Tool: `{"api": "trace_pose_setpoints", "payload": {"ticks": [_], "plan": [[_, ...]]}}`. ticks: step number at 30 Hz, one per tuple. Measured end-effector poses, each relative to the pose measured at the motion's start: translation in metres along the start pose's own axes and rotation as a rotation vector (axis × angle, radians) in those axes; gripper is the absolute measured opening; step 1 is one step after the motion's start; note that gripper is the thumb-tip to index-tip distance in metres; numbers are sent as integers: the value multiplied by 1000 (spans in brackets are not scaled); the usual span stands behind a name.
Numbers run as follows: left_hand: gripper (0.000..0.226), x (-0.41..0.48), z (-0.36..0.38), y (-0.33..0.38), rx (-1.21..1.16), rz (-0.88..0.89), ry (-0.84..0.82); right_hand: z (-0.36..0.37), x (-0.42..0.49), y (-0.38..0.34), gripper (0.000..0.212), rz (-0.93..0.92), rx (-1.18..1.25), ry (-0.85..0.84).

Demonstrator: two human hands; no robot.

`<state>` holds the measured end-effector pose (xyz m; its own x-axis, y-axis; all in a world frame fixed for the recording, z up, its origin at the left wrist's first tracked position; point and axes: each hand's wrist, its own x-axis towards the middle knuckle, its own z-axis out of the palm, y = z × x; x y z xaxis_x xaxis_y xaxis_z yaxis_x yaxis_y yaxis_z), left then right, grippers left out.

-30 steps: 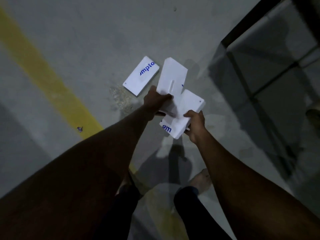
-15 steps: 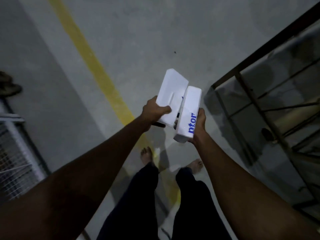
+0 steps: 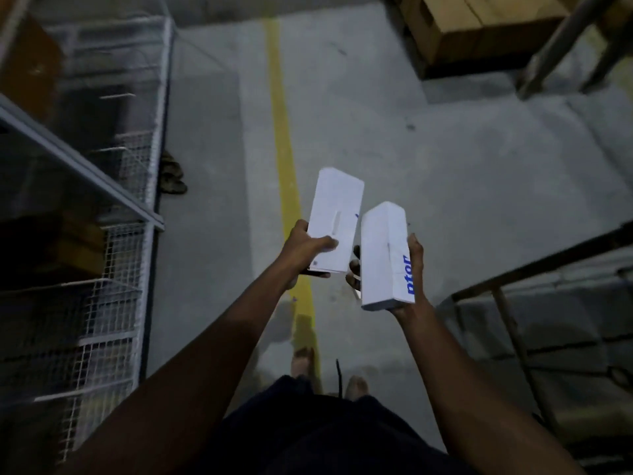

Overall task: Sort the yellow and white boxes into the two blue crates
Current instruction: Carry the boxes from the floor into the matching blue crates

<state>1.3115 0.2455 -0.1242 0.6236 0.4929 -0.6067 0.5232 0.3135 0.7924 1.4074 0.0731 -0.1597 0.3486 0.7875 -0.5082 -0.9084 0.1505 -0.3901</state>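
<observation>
Both are up off the grey concrete floor (image 3: 462, 173) now. The left hand (image 3: 303, 250) grips the plain white cardboard box (image 3: 334, 217) by its near end, and the right hand (image 3: 417, 265) clasps the white cardboard box with blue lettering (image 3: 383, 255). The view has swung along the yellow floor stripe (image 3: 284, 149), beside a wire-mesh rack (image 3: 113, 303). No blue crates in sight, so I'd guess the carry comes next.

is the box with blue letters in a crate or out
Out. The right hand holds the box with blue letters up over the floor; no blue crate is in view.
</observation>
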Motion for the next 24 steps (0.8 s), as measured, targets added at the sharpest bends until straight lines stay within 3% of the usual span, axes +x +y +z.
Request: {"api": "trace_pose_setpoints", "payload": {"ticks": [3, 7, 11, 15, 20, 22, 24], "plan": [[45, -23, -11, 2, -36, 22, 125, 33, 6, -8, 69, 28, -131, 23], [46, -53, -31, 1, -141, 28, 237, 59, 20, -8, 51, 87, -175, 65], [65, -90, -69, -10, -282, 81, 286, 97, 33, 11, 38, 185, -302, -7], [82, -133, -111, -34, -552, 102, 330, 145, 39, 55, 47, 329, -423, -98], [100, -187, -174, -65, -762, 144, 454, 207, 40, 133, 28, 471, -596, -206], [95, -213, -201, -78, -841, 167, 487, 232, 42, 167, 42, 495, -643, -225], [87, -237, -232, -95, -920, 218, 499, 258, 43, 201, 75, 521, -670, -251]]}}
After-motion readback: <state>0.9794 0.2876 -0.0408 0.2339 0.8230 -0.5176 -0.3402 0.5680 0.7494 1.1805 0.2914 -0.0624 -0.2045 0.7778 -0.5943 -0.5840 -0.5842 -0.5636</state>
